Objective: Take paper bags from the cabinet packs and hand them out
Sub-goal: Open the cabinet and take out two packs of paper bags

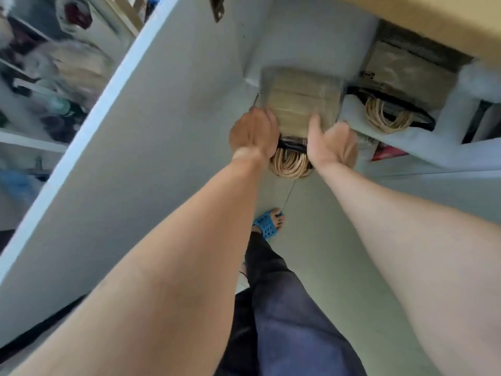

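A pack of brown paper bags [299, 101] in clear plastic wrap sticks out of the cabinet, its cord handles [290, 165] hanging below my hands. My left hand [254, 132] grips the pack's left side. From the right, my right hand [332, 143] holds it, thumb laid on the front face. A second wrapped pack [406, 74] with looped handles [387, 118] lies in the cabinet compartment to the right.
The open white cabinet door [130, 147] stands at my left. Shelves with blurred goods [48, 77] lie beyond it. A wooden countertop edge [433, 20] runs above the cabinet. My foot in a blue sandal [267, 226] stands on the pale floor below.
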